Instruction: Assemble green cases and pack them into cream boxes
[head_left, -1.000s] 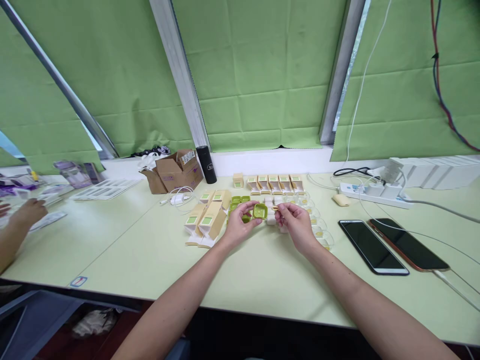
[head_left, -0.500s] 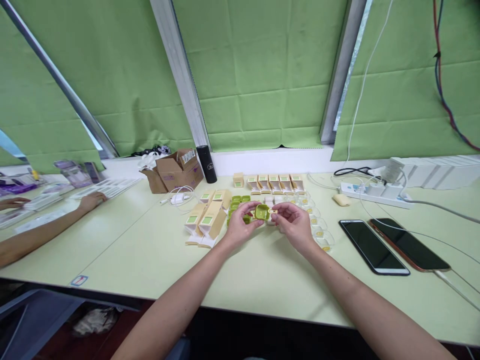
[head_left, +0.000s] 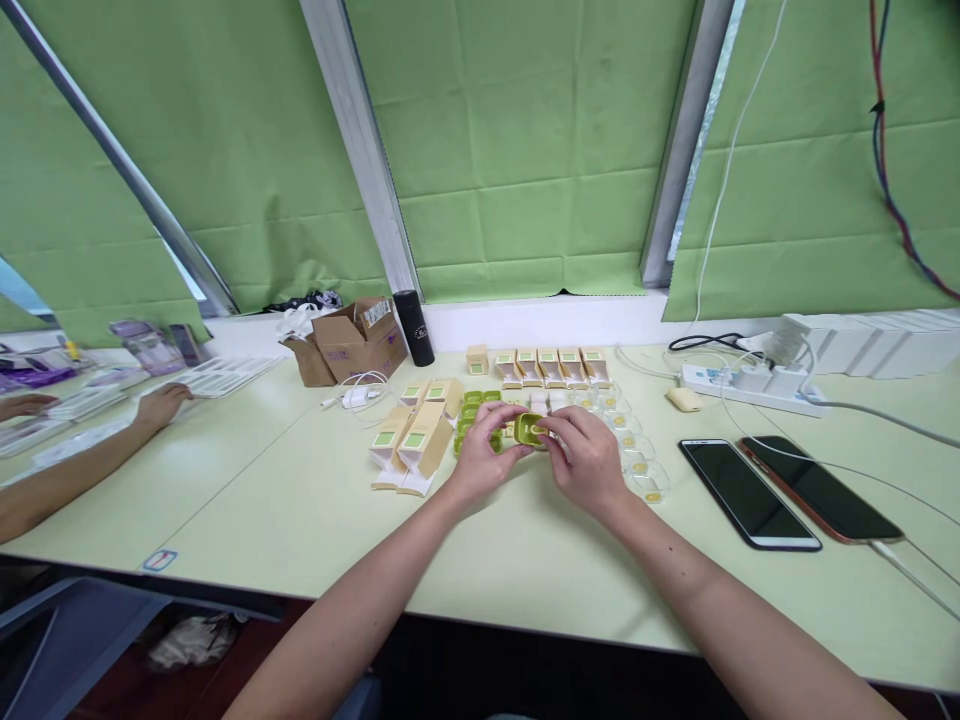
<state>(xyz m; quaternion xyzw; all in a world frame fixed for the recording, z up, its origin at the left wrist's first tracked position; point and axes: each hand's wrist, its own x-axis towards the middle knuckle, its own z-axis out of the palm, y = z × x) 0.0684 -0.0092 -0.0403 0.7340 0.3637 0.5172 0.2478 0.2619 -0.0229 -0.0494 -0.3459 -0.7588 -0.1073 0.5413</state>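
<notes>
A small olive-green plastic case (head_left: 527,430), hollow side toward me, is tilted above the table between my hands. My left hand (head_left: 484,452) is closed on its left side, thumb below and fingers above. My right hand (head_left: 589,455) pinches a small pale piece at the case's right inner edge; the fingertips mostly hide this piece. Behind my left hand lie several more green cases (head_left: 484,398) in rows. Small white blocks (head_left: 556,400) sit just beyond my fingers. Clear plastic shells with yellow spots (head_left: 651,482) line up right of my right hand.
Cream cartons (head_left: 426,438) stand on the left, with a row of open cartons (head_left: 549,368) at the back. Further out are a cardboard box (head_left: 360,345), a black bottle (head_left: 413,328), two phones (head_left: 750,495) and a power strip (head_left: 750,388). A co-worker's arm (head_left: 90,460) is far left.
My right hand has moved left with the pale piece, its fingertips now at the case's inside. The case has tilted and shifted slightly right. The co-worker's hand has drawn back left.
</notes>
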